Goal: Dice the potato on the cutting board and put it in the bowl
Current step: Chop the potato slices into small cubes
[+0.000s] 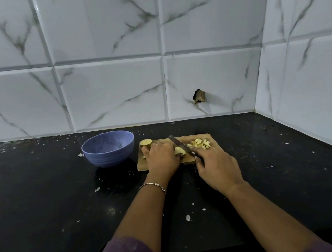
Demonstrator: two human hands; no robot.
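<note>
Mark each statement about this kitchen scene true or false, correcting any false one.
1. The right hand grips a knife. True.
2. The bowl holds diced potato. False: the diced pieces lie on the cutting board; no potato shows in the bowl.
3. The bowl stands left of the cutting board. True.
4. The left hand is lifted clear of the cutting board. False: it holds a potato piece down on the cutting board.
</note>
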